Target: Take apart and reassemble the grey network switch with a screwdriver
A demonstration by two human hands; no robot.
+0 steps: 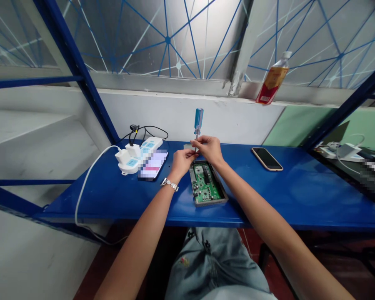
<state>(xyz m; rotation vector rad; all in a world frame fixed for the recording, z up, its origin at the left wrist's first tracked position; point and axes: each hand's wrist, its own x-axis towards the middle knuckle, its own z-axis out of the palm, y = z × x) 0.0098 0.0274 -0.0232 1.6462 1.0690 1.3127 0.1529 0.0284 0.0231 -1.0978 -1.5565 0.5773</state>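
Note:
A screwdriver (198, 120) with a blue, partly clear handle stands upright over the far end of an open metal case (211, 203). My right hand (210, 148) is closed round its shaft, just below the handle. Beside the lower end of the shaft, my left hand (181, 162) has its fingers pinched together; whatever they hold is too small to make out. Inside the case lies a green circuit board (203, 185) with black chips and small parts. Both hands cover the far left corner of the case and hide the screwdriver's tip.
On the blue table (287, 196), a white power strip (154, 143) with plugged-in chargers and a lit phone (153, 166) lie left. Another phone (267, 159) lies right. A drink bottle (273, 79) stands on the sill behind. A white cable (81, 189) hangs over the front edge.

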